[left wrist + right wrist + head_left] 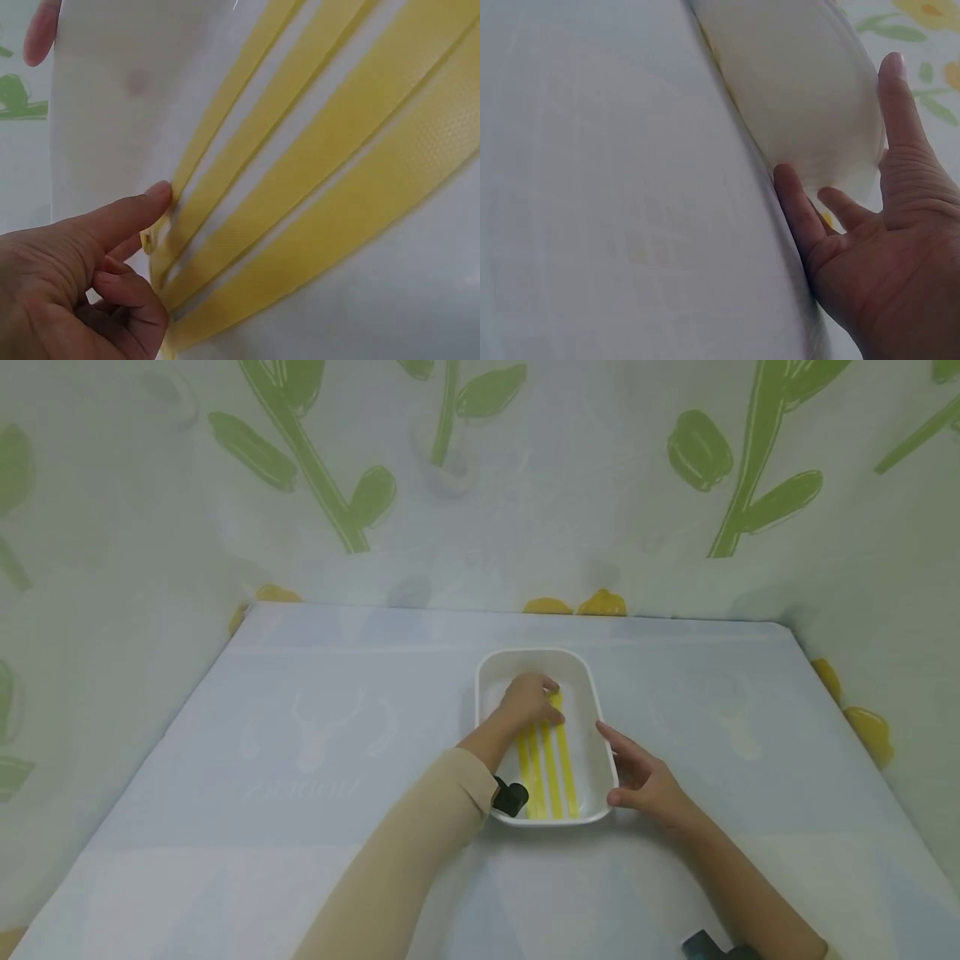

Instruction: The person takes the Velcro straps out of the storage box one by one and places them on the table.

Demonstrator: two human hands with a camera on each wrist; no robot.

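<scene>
A white rectangular tray (588, 760) with rounded corners stands on the table, several flat yellow strips (550, 768) lying lengthwise in it, side by side. My left hand (528, 699) reaches into the tray at the strips' far ends. In the left wrist view, the left hand (90, 277) pinches at the end of the outermost strip (225, 112), its other fingers curled beside the bunched ends; the exact contact is partly hidden. At the tray's right side, my right hand (647, 785) touches the wall with thumb and fingers spread. The right wrist view shows this hand (877, 225) against the tray's outside (802, 90).
A pale patterned cloth covers the table (315, 827). Behind it and on both sides hang pale walls (555, 510) with green leaf prints. Dark wrist devices (512, 797) sit on both forearms; the left one overlaps the tray's near left corner.
</scene>
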